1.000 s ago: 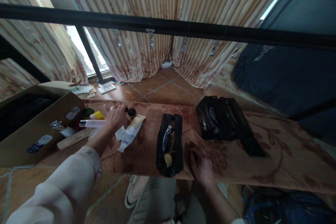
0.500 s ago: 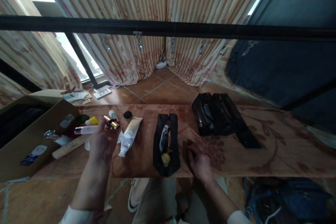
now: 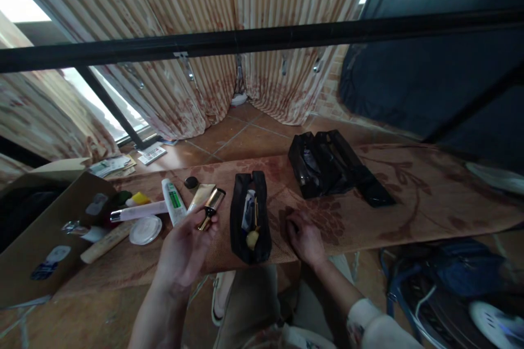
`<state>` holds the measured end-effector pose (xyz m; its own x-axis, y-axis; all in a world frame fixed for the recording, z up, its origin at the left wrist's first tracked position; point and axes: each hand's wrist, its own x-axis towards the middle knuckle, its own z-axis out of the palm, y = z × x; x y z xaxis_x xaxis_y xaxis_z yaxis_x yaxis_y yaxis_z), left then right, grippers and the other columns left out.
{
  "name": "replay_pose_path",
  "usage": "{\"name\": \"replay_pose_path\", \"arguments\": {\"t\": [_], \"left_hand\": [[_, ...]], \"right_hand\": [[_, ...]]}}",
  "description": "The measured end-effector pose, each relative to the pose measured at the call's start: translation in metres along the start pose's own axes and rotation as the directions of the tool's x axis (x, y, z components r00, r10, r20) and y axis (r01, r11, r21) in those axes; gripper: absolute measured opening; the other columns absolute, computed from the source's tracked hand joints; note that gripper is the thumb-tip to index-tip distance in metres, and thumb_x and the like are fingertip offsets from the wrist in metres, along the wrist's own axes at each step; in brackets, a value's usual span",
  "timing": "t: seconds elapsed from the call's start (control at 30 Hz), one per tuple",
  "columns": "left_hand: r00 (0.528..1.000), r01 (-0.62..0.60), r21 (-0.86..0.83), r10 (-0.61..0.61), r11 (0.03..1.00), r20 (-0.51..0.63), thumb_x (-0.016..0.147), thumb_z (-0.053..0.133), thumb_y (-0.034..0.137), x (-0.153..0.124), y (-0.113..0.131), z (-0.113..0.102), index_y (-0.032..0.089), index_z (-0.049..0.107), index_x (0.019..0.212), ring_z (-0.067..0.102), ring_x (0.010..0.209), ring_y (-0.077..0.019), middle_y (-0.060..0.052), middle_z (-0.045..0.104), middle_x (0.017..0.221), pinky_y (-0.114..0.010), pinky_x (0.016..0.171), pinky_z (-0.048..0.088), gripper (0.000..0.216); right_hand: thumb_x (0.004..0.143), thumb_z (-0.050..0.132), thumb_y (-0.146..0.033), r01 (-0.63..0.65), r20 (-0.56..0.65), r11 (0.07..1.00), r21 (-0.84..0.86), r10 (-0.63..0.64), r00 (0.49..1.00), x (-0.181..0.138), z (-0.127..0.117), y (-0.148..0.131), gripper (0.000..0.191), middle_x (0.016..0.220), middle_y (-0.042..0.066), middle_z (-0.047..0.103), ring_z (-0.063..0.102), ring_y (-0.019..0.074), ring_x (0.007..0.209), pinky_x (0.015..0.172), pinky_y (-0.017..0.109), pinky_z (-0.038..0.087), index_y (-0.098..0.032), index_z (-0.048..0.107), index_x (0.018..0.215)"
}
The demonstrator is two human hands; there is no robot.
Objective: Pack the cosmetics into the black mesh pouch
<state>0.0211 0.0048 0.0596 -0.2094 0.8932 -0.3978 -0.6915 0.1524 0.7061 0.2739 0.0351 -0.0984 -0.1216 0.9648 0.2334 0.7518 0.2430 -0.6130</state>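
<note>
The fingers of the left hand are pinched around a shiny gold and black tube. The tube is tilted: its far end leans right, and its near end points back to the left. Just to the right of these fingers, an open black pouch sits on the bench, its long side running away from the person. A pale round thing is inside. The right hand rests just past the pouch, fingers curled; I can't tell if they hold anything. Both hands look about as near to the pouch. Behind the left hand is a white and green tube. Farther left is a cardboard box.
</note>
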Motion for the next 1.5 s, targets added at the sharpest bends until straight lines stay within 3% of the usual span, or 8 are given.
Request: {"name": "replay_pose_path", "arguments": {"t": [0.2,0.4,0.63,0.93,1.27,1.5], "left_hand": [[1.0,-0.02,0.063,0.019,0.998,0.023,0.071,0.066,0.009,-0.009,-0.009,0.011,0.007,0.068,0.089,0.062,0.073,-0.0145,-0.013,0.068,0.092,-0.022,0.065,0.055,0.018],[0.999,0.018,0.129,-0.021,0.992,0.024,0.072,0.072,0.023,-0.015,-0.017,0.011,0.009,0.066,0.09,0.056,0.056,-0.0086,-0.009,0.069,0.078,-0.016,0.049,0.048,0.024],[0.998,-0.04,0.194,0.031,0.98,0.049,0.076,0.068,0.038,-0.018,-0.026,0.004,0.014,0.058,0.071,0.039,0.042,-0.0047,0.003,0.051,0.053,-0.015,0.038,0.031,0.026],[0.999,-0.023,0.182,0.015,0.983,0.049,0.077,0.068,0.036,-0.017,-0.036,-0.004,0.015,0.065,0.09,0.041,0.048,-0.005,0.003,0.052,0.06,-0.017,0.044,0.03,0.025],[0.974,-0.183,0.373,0.219,0.91,-0.055,0.073,0.069,0.033,-0.016,-0.038,0.0,0.013,0.067,0.104,0.049,0.054,-0.008,-0.001,0.061,0.066,-0.019,0.05,0.039,0.037],[0.941,-0.283,0.491,0.337,0.824,-0.023,0.069,0.071,0.033,-0.015,-0.033,0.004,0.014,0.069,0.099,0.052,0.054,-0.0092,0.0,0.065,0.066,-0.02,0.051,0.041,0.036]], "right_hand": [[0.089,0.044,-0.022,0.013,-0.007,1.0,0.012,-0.013,1.0,0.0,0.0,0.0,0.021,0.1,0.005,0.063,0.06,0.0172,0.088,0.079,0.028,0.047,-0.021,0.065,0.092],[0.088,0.044,-0.024,0.025,-0.005,1.0,0.012,-0.025,1.0,-0.001,0.003,0.005,0.022,0.105,0.007,0.062,0.06,0.0182,0.091,0.08,0.03,0.047,-0.021,0.065,0.094],[0.089,0.044,-0.026,0.03,-0.023,1.0,-0.006,-0.031,0.999,-0.001,0.003,0.004,0.022,0.105,0.007,0.062,0.061,0.0187,0.09,0.078,0.03,0.047,-0.021,0.065,0.093],[0.089,0.043,-0.028,0.061,-0.008,0.998,-0.012,-0.061,0.998,-0.002,0.003,0.008,0.023,0.102,0.008,0.063,0.061,0.0194,0.089,0.079,0.031,0.048,-0.02,0.064,0.093],[0.089,0.043,-0.028,0.053,-0.008,0.998,-0.017,-0.053,0.999,-0.002,0.003,0.008,0.023,0.103,0.008,0.063,0.061,0.0198,0.09,0.078,0.032,0.048,-0.02,0.065,0.094],[0.09,0.042,-0.029,0.057,-0.024,0.998,0.007,-0.057,0.998,-0.001,0.002,0.004,0.025,0.102,0.009,0.063,0.061,0.0198,0.09,0.08,0.032,0.049,-0.02,0.065,0.093]]}}
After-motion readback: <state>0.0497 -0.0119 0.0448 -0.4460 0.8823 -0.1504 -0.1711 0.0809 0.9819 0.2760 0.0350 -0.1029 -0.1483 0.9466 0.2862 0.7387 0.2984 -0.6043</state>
